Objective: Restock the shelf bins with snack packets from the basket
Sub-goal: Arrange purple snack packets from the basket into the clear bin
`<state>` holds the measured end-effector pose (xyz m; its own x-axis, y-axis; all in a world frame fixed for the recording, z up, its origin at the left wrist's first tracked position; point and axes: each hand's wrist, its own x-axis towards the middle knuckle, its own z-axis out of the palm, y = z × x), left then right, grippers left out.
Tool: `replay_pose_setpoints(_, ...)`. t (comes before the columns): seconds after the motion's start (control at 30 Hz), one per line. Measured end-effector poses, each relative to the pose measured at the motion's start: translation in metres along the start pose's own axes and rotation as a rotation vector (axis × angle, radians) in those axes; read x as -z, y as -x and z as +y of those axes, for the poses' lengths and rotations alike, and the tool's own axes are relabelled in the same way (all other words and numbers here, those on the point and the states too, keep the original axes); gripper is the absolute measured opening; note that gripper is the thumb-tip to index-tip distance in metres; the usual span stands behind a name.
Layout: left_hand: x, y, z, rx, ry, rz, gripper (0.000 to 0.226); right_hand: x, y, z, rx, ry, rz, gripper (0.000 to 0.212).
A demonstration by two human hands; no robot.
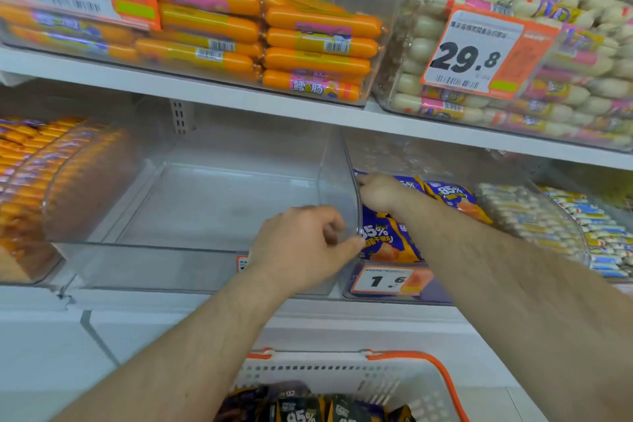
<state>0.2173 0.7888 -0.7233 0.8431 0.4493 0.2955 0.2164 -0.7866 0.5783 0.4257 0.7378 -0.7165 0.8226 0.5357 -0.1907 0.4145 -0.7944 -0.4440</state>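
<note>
An empty clear plastic bin (212, 202) sits in the middle of the lower shelf. To its right, another clear bin (394, 295) holds blue-and-orange snack packets (387, 240) marked 85%. My left hand (301, 247) pinches the front corner of the clear wall between the two bins. My right hand (380, 192) reaches into the right bin, fingers closed on the packets near that wall. A white basket (342, 377) with orange handles sits below, at the bottom edge, with more dark snack packets (308, 408) inside.
The upper shelf carries a bin of orange sausages (267, 34) and a bin of pale sausages (548, 79), with price tags 28.8 and 29.8. Full bins stand at far left (51, 188) and far right (555, 223) of the lower shelf. A 1.6 price tag (387, 281) fronts the right bin.
</note>
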Motion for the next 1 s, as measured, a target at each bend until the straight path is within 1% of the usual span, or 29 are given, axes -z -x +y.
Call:
replay_pose_setpoints(0.07,0.006,0.005,0.004,-0.038,0.131,0.120,0.027,0.001,0.012,0.002,0.018,-0.106,0.140,0.027)
replay_pose_setpoints(0.13,0.011,0.011,0.008,-0.061,0.267,0.235,0.020,0.001,0.036,0.004,0.070,-0.286,0.261,0.021)
replay_pose_setpoints(0.17,0.012,0.014,0.010,-0.057,0.340,0.250,0.018,0.000,0.052,0.004,0.090,-0.361,0.299,0.019)
replay_pose_setpoints(0.2,0.012,0.019,0.011,-0.050,0.405,0.229,0.020,-0.003,0.069,0.005,0.124,-0.378,0.359,0.018)
replay_pose_setpoints(0.23,0.010,0.025,0.012,-0.052,0.454,0.165,0.025,-0.008,0.087,0.008,0.181,-0.334,0.478,0.019)
replay_pose_setpoints(0.27,0.006,0.032,0.011,-0.064,0.474,0.065,0.029,-0.014,0.105,0.012,0.281,-0.282,0.659,0.021)
replay_pose_setpoints(0.3,0.000,0.040,0.010,-0.079,0.458,-0.044,0.032,-0.018,0.122,0.016,0.421,-0.260,0.864,0.022)
replay_pose_setpoints(0.33,-0.006,0.047,0.006,-0.098,0.403,-0.147,0.037,-0.023,0.138,0.020,0.567,-0.257,1.024,0.022)
replay_pose_setpoints(0.37,-0.012,0.054,0.002,-0.116,0.319,-0.243,0.039,-0.031,0.151,0.025,0.686,-0.266,1.104,0.024)
replay_pose_setpoints(0.4,-0.017,0.060,-0.002,-0.133,0.220,-0.335,0.038,-0.041,0.161,0.031,0.767,-0.263,1.115,0.027)
replay_pose_setpoints(0.43,-0.020,0.064,-0.006,-0.147,0.115,-0.427,0.033,-0.057,0.167,0.039,0.804,-0.264,1.062,0.030)
replay_pose_setpoints(0.47,-0.024,0.066,-0.011,-0.164,0.010,-0.516,0.027,-0.075,0.173,0.046,0.801,-0.279,0.965,0.030)
replay_pose_setpoints(0.5,-0.025,0.069,-0.014,-0.170,-0.083,-0.599,0.022,-0.099,0.177,0.056,0.738,-0.295,0.817,0.029)
replay_pose_setpoints(0.53,-0.026,0.072,-0.018,-0.159,-0.153,-0.682,0.018,-0.125,0.181,0.068,0.622,-0.290,0.617,0.029)
replay_pose_setpoints(0.6,-0.027,0.076,-0.025,-0.133,-0.212,-0.836,0.019,-0.179,0.187,0.097,0.328,-0.194,0.108,0.037)
replay_pose_setpoints(0.63,-0.028,0.077,-0.028,-0.127,-0.221,-0.900,0.019,-0.205,0.190,0.112,0.253,-0.105,-0.087,0.039)
replay_pose_setpoints(0.67,-0.028,0.077,-0.029,-0.124,-0.232,-0.945,0.018,-0.226,0.191,0.124,0.201,-0.017,-0.237,0.037)
replay_pose_setpoints(0.7,-0.029,0.077,-0.029,-0.117,-0.246,-0.970,0.020,-0.242,0.193,0.129,0.151,0.062,-0.346,0.032)
replay_pose_setpoints(0.77,-0.033,0.076,-0.029,-0.102,-0.280,-0.997,0.028,-0.266,0.195,0.126,0.076,0.168,-0.465,0.025)
replay_pose_setpoints(0.8,-0.036,0.076,-0.030,-0.096,-0.293,-1.012,0.031,-0.278,0.195,0.122,0.049,0.184,-0.507,0.033)
replay_pose_setpoints(0.87,-0.040,0.076,-0.033,-0.095,-0.312,-1.042,0.035,-0.304,0.198,0.111,0.006,0.232,-0.574,0.063)
replay_pose_setpoints(0.9,-0.041,0.076,-0.034,-0.099,-0.323,-1.052,0.034,-0.314,0.200,0.106,0.013,0.288,-0.592,0.071)
replay_pose_setpoints(0.93,-0.042,0.076,-0.037,-0.104,-0.329,-1.054,0.029,-0.324,0.202,0.102,0.026,0.352,-0.599,0.074)
replay_pose_setpoints(1.0,-0.045,0.076,-0.045,-0.111,-0.331,-1.045,0.016,-0.336,0.206,0.097,0.040,0.422,-0.577,0.068)
